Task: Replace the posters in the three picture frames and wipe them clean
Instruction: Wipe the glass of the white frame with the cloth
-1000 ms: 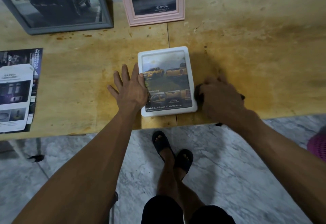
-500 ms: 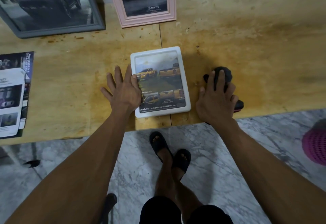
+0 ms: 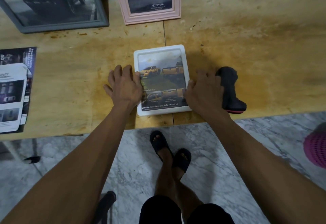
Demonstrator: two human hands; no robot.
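Wooden table (image 3: 247,47), seen from above. Near its front edge, a white picture frame (image 3: 161,50) lying flat, long axis running away from the body, truck poster (image 3: 162,75) facing up. Left hand (image 3: 123,86) at the frame's left edge, right hand (image 3: 202,91) at its right edge, fingers curled over both sides, likely ready to lift. Just right of the frame, touching the right hand, a dark cloth (image 3: 229,86).

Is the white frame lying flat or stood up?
Flat. The white frame lies face up on the table, a hand at each side edge; the pink frame behind stands propped.
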